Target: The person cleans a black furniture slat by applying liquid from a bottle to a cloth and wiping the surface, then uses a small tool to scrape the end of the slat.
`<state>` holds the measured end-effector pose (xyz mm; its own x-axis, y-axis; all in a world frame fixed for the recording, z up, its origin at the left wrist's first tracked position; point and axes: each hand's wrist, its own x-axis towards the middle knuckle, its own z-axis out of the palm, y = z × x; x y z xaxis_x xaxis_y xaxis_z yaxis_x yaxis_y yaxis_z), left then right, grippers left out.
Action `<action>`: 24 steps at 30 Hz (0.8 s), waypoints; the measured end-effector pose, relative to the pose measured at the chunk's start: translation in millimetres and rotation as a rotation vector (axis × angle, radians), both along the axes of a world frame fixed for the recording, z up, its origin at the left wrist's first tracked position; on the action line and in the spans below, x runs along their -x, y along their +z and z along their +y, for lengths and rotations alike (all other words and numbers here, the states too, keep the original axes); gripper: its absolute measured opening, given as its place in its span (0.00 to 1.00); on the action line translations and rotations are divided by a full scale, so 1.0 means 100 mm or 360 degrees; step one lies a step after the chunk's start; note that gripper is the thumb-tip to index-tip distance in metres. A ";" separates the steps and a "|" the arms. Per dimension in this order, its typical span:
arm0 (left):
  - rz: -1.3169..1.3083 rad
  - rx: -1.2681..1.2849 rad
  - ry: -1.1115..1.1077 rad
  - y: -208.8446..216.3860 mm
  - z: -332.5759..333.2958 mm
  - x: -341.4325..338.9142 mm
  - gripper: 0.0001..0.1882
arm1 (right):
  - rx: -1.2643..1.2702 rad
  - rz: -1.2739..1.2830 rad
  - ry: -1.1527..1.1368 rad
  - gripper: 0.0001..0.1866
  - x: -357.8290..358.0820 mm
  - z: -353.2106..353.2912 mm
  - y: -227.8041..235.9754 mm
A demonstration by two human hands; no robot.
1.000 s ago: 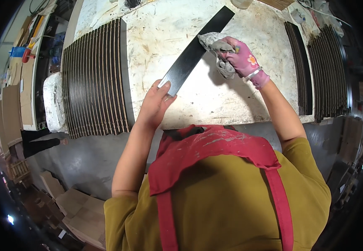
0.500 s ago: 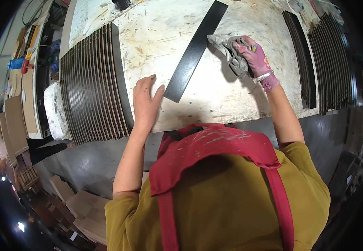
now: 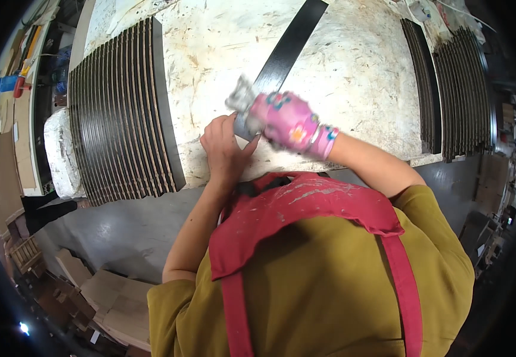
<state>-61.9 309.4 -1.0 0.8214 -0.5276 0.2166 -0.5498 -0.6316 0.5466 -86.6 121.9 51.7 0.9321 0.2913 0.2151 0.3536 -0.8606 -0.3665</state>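
Observation:
A long flat black board (image 3: 294,41) lies slantwise on the stained white worktable, its far end to the right. At its near end, my bare left hand (image 3: 225,147) grips the board, fingers on the left edge and thumb on the right. My right hand (image 3: 291,122), in a pink flowered glove, is closed on a crumpled grey rag (image 3: 242,98) and presses it over the board's near part. The rag is blurred and partly covered by the glove, which also hides some of the board.
A row of dark boards (image 3: 118,113) stands on edge at the table's left. Two more groups, a narrow stack (image 3: 423,89) and a wider stack (image 3: 463,95), are on the right. Beyond the left edge sits a white wrapped block (image 3: 61,154); flattened cardboard (image 3: 115,303) lies below on the floor.
My right hand has swept left and nearer with the rag, from beside the board onto its near part. My left hand has moved right and closed on the board's near end.

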 end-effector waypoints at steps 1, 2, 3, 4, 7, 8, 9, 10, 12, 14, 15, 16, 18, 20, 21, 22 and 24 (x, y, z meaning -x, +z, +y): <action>0.0033 -0.0005 0.0020 0.04 0.00 0.00 0.35 | 0.0160 0.0174 -0.0154 0.11 -0.11 -0.11 -0.04; 0.0066 -0.0008 0.0039 0.04 0.02 0.01 0.34 | -0.0099 0.0239 -0.0257 0.09 -0.19 -0.23 -0.03; 0.0028 0.0038 0.0053 0.01 0.02 0.01 0.34 | -0.0363 0.0284 -0.0361 0.07 -0.28 -0.38 0.00; 0.0037 0.0064 0.0063 0.00 0.04 0.01 0.34 | 0.0079 0.0034 -0.0286 0.07 -0.37 -0.45 0.01; 0.0076 0.0025 0.0077 -0.02 0.05 0.00 0.33 | 0.0095 0.0188 -0.0007 0.10 -0.15 0.02 0.09; 0.0075 0.0059 0.0070 -0.02 0.04 -0.01 0.33 | 0.0196 0.0242 0.0141 0.10 -0.07 0.11 0.02; 0.0089 0.0062 0.0058 -0.02 0.05 -0.02 0.33 | 0.0094 0.0155 0.0205 0.13 -0.07 0.09 0.11; 0.0104 0.0050 0.0048 -0.01 0.08 -0.02 0.33 | 0.0104 0.0157 0.0206 0.13 -0.15 -0.04 0.09; 0.0151 0.0056 0.0026 0.02 0.08 -0.02 0.33 | 0.0081 0.0207 -0.0109 0.14 -0.45 -0.49 0.05; 0.0149 -0.0010 0.0017 0.04 0.06 -0.05 0.32 | 0.0125 -0.0042 -0.0250 0.17 -0.57 -0.63 0.22; 0.0163 -0.0003 -0.0003 0.04 0.06 -0.07 0.32 | 0.0218 0.0041 -0.0104 0.15 -0.54 -0.62 0.14; 0.0190 0.0087 -0.0028 0.04 0.09 -0.07 0.32 | 0.0313 0.0128 0.0043 0.13 -0.50 -0.56 -0.02; 0.0106 0.0165 -0.0071 -0.01 0.17 -0.06 0.31 | 0.0531 0.0111 0.0097 0.12 -0.25 -0.01 -0.18; 0.0092 0.0070 -0.0037 -0.09 0.26 -0.03 0.31 | 0.0145 0.0209 0.0246 0.10 -0.27 -0.04 -0.09; 0.0083 0.0048 -0.0062 -0.06 0.28 -0.04 0.31 | 0.0348 0.0255 -0.0074 0.10 -0.40 -0.22 -0.16; 0.0081 0.0011 -0.0067 -0.03 0.32 -0.03 0.32 | 0.0315 0.0030 -0.0133 0.11 -0.64 -0.58 -0.13; 0.0112 0.0007 -0.0049 -0.04 0.35 -0.03 0.32 | 0.0134 0.0112 -0.0557 0.12 -0.90 -1.29 -0.01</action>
<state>-59.3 344.8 -4.8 0.8180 -0.5521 0.1611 -0.5290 -0.6124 0.5874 3.0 -7.6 51.0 0.9902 -0.0342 0.1356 0.0085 -0.9531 -0.3024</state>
